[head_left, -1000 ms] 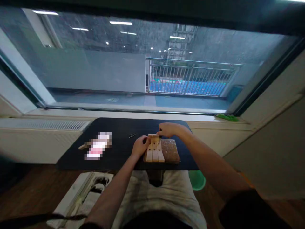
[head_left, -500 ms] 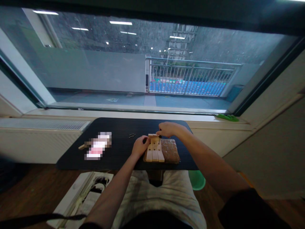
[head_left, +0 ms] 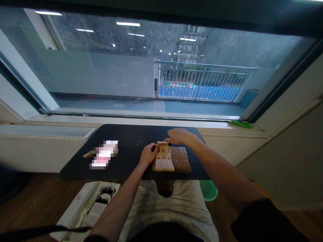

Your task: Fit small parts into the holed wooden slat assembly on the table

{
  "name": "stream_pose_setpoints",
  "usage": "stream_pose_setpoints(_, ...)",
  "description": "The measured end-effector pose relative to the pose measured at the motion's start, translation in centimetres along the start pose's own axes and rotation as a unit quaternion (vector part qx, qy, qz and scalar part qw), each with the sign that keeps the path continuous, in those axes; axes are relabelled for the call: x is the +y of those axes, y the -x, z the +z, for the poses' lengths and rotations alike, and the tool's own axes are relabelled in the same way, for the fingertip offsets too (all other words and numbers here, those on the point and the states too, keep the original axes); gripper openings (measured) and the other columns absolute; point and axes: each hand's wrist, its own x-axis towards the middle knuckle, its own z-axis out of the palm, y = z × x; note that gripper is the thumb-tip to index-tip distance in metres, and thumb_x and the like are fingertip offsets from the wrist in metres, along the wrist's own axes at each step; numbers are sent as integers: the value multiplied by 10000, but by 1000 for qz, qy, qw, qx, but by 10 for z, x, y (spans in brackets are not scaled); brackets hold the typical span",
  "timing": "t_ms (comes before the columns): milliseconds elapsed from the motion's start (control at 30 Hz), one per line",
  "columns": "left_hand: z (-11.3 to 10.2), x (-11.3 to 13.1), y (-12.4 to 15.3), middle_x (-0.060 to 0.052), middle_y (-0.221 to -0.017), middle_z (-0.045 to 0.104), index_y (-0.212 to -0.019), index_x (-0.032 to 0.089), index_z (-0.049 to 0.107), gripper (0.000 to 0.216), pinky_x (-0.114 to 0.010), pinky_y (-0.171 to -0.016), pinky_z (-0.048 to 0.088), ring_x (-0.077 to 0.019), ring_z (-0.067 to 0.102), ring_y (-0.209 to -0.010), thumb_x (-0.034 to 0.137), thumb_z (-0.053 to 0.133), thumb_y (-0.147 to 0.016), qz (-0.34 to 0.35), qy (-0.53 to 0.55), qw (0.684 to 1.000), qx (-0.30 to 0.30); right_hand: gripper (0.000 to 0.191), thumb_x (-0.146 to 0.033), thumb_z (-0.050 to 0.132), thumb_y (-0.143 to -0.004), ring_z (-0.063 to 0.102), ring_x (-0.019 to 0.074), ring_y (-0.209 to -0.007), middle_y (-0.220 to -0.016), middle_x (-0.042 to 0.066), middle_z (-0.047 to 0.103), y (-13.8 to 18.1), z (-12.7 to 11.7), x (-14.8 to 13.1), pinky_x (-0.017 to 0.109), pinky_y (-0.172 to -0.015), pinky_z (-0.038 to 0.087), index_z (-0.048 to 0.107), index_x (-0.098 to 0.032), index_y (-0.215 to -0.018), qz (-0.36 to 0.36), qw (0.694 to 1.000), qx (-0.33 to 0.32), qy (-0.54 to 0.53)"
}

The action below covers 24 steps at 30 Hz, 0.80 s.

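Note:
A small assembly of pale wooden slats (head_left: pixel 164 160) lies on a brown board (head_left: pixel 180 159) near the front edge of a black table (head_left: pixel 126 134). My left hand (head_left: pixel 148 154) presses against the slats' left side with its fingers curled on them. My right hand (head_left: pixel 178 136) hovers over the slats' far end, fingers pinched on a small dark thing I cannot make out. A few small metal pieces (head_left: pixel 140 143) lie on the table just left of the slats.
A blurred pink and white item (head_left: pixel 104 154) with a wooden stick beside it lies on the table's left part. A window sill and radiator run behind the table. A green bucket (head_left: pixel 210 190) stands on the floor at right, an open box (head_left: pixel 89 205) at left.
Almost nothing has changed. My right hand has shifted a touch to the left over the slats' far end; my left hand stays where it was.

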Motion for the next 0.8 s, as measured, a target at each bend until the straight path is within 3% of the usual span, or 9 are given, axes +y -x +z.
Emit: stream_pose_setpoints(800,1,-1,0,-77,-977,771,-940,201,722,251,-322,-839,522,-231,701,-942,369,536,-927,-4,-4,1000,0,402,-345,453,-976,691,321,-1147,-1186,221,731,-9,16,-4,380,-898,543,746,-122,-1139,47,994,100,-20)
